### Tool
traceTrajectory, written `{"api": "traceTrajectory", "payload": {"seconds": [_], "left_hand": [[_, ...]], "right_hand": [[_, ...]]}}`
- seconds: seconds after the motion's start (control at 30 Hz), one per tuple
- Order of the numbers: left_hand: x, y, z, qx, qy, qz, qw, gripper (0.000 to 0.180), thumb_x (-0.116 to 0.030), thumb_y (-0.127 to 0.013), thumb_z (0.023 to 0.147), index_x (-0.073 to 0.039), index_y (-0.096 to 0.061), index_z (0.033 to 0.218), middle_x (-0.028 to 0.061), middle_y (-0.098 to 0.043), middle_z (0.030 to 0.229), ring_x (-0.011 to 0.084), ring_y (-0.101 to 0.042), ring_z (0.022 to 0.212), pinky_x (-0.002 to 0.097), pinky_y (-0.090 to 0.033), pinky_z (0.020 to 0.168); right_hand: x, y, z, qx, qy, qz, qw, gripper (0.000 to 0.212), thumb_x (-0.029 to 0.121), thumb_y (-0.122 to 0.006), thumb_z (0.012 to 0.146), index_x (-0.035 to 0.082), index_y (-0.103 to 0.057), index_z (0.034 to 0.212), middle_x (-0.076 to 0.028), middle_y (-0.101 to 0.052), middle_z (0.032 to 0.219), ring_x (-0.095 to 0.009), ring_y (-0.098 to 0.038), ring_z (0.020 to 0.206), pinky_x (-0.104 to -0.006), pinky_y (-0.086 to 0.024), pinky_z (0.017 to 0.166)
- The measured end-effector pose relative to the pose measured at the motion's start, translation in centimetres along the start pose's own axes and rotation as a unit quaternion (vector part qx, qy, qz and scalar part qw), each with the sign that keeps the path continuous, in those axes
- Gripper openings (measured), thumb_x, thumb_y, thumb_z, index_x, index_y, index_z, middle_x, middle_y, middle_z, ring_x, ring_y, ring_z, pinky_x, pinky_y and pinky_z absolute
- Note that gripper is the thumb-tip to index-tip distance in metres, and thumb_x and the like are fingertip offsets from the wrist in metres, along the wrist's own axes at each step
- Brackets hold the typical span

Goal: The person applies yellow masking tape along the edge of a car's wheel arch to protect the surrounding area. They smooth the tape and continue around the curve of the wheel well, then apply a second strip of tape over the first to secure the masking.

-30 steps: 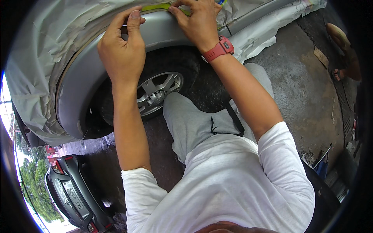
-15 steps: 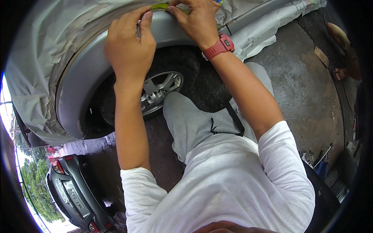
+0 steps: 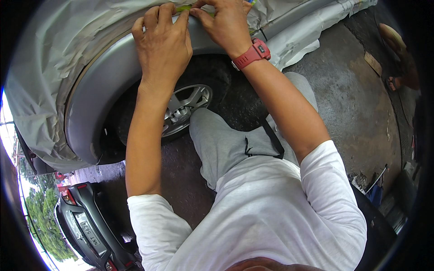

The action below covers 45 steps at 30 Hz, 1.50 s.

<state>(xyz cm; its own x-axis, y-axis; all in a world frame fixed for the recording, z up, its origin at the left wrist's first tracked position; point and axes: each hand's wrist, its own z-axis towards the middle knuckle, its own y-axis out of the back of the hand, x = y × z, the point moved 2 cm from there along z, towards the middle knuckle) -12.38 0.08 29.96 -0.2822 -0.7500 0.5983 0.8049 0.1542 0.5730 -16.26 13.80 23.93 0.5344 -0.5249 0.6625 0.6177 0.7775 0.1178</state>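
Note:
A short strip of yellow-green masking tape point(image 3: 183, 8) shows between my hands, along the upper edge of a grey wheel-arch fender point(image 3: 86, 101). My left hand point(image 3: 165, 45) is closed at the strip's left end, its fingers bent over the edge and its thumb close beside the tape. My right hand point(image 3: 226, 25), with a red watch point(image 3: 254, 55) on the wrist, pinches the strip's right end between thumb and forefinger. Crinkled pale masking paper point(image 3: 38, 81) covers the body panel above the fender. Part of the strip is hidden under my fingers.
Below the fender is a wheel point(image 3: 192, 100) with a silver rim, close to my bent knee point(image 3: 210, 131). A dark car point(image 3: 90, 230) stands at lower left. Another person's foot point(image 3: 395, 83) is at far right, near a flat brown piece point(image 3: 373, 63) on the wet floor.
My left hand has moved right and slightly up along the fender edge, closer to my right hand, and its fingers have bent more. My right hand has hardly moved.

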Motion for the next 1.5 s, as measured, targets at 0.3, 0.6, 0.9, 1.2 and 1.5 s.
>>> {"api": "traceTrajectory", "payload": {"seconds": [0.3,0.6,0.9,1.2,1.5], "left_hand": [[-0.3,-0.1,0.3,0.003,-0.064,0.102,0.993,0.027,-0.029,-0.071,0.095,-0.02,-0.077,0.12,-0.0065,-0.063,0.124,0.013,-0.054,0.126,0.0401,-0.028,0.111],[-0.5,0.3,1.3,0.034,-0.113,0.145,0.982,0.025,-0.027,-0.069,0.097,-0.017,-0.076,0.118,-0.0055,-0.062,0.124,0.0126,-0.054,0.126,0.0392,-0.026,0.115],[0.3,1.1,1.0,0.064,-0.075,0.068,0.993,0.031,-0.032,-0.068,0.099,-0.023,-0.077,0.128,-0.0035,-0.063,0.126,0.0158,-0.052,0.13,0.0435,-0.024,0.114],[0.7,1.3,1.2,0.061,-0.083,0.055,0.993,0.03,-0.03,-0.068,0.1,-0.023,-0.077,0.128,-0.0026,-0.063,0.125,0.0171,-0.053,0.127,0.0435,-0.025,0.112],[0.8,1.4,1.1,0.06,-0.081,0.035,0.994,0.029,-0.029,-0.069,0.099,-0.023,-0.078,0.126,-0.0042,-0.064,0.121,0.0163,-0.054,0.125,0.0428,-0.025,0.112]], "right_hand": [[0.4,0.2,0.0,0.015,0.005,-0.021,1.0,0.017,0.023,-0.08,0.085,0.007,-0.079,0.089,-0.018,-0.062,0.104,-0.037,-0.058,0.107,-0.0515,-0.039,0.095],[-0.4,1.2,0.5,0.013,0.054,-0.144,0.988,0.017,0.024,-0.079,0.085,0.007,-0.077,0.086,-0.017,-0.061,0.106,-0.037,-0.057,0.109,-0.0522,-0.039,0.095],[-0.6,1.5,-0.3,-0.004,0.045,-0.096,0.994,0.019,0.024,-0.08,0.084,0.01,-0.071,0.093,-0.015,-0.058,0.106,-0.036,-0.056,0.108,-0.0509,-0.039,0.092],[0.0,1.2,1.1,0.005,0.117,-0.073,0.991,0.02,0.019,-0.08,0.078,0.009,-0.071,0.092,-0.016,-0.058,0.106,-0.036,-0.056,0.109,-0.0497,-0.038,0.094],[-1.1,1.7,-0.1,0.032,0.08,-0.048,0.995,0.015,0.016,-0.079,0.08,0.009,-0.075,0.092,-0.016,-0.058,0.105,-0.036,-0.057,0.109,-0.0486,-0.039,0.095]]}}
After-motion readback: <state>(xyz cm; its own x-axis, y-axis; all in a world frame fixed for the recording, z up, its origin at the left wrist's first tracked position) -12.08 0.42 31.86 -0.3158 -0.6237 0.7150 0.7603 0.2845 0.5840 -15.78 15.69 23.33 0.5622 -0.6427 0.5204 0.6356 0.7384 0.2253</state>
